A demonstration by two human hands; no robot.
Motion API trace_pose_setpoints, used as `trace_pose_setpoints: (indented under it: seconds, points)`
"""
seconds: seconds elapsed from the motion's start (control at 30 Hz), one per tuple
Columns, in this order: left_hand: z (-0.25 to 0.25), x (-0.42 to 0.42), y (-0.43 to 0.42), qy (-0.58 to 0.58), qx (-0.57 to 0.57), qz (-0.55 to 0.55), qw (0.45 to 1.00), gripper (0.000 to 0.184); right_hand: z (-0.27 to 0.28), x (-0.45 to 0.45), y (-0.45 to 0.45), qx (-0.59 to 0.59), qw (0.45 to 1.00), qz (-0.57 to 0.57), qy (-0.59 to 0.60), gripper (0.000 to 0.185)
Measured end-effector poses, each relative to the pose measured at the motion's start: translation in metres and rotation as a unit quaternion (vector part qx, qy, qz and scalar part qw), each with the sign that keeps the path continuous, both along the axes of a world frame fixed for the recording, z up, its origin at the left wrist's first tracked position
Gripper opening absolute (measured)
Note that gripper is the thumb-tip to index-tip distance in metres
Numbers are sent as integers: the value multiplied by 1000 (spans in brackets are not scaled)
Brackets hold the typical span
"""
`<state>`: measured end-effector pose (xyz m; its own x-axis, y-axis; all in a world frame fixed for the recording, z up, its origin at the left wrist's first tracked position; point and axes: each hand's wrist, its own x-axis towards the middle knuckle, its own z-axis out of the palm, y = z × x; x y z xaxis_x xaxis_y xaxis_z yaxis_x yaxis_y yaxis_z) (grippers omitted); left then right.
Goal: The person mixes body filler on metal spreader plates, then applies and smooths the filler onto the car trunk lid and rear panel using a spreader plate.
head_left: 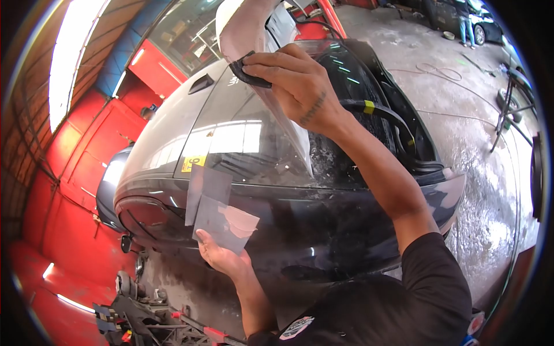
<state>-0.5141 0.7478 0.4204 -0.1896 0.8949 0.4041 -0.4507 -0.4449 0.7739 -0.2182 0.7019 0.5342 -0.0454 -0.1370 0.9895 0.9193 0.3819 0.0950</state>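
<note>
My right hand (300,86) is closed on a black flexible putty spreader (251,74). The spreader's edge lies against a beige-pink curved panel (245,32) on the dark car (288,213). Lower down, my left hand (222,254) grips a thin grey sheet (210,222) from below, thumb on its face. Pinkish filler (239,221) is spread over the sheet's right part. A second grey sheet (209,184) shows behind it, overlapping; I cannot tell whether the two are joined. Just above is a yellow sticker (194,163) on the car's glass.
Black trim with yellow tape (369,107) arches along the car's right side. Metal parts and stands (156,317) crowd the lower left. A hose (444,72) runs across the wet concrete floor (479,190). Another person (465,23) stands by a dark car at far right.
</note>
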Motion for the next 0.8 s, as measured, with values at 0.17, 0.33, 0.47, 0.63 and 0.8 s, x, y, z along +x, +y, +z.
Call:
trace_pose_setpoints:
  seconds: [0.17, 0.33, 0.47, 0.63, 0.8]
  points:
    - [0, 3, -3, 5, 7, -1, 1000, 55, -14, 2, -4, -13, 1000, 17, -4, 35]
    - [-1, 4, -3, 9, 30, -18, 999, 52, -30, 4, -6, -27, 999, 28, -3, 37]
    - [0, 7, -6, 10, 30, -9, 999, 51, -43, 2, -11, -42, 998, 42, 3, 39]
    - [1, 11, -12, 21, 39, -9, 999, 51, -59, 0, -16, -62, 995, 74, 10, 40]
    - [5, 17, -21, 32, 54, -17, 998, 51, -66, 3, -21, -93, 991, 94, 7, 41]
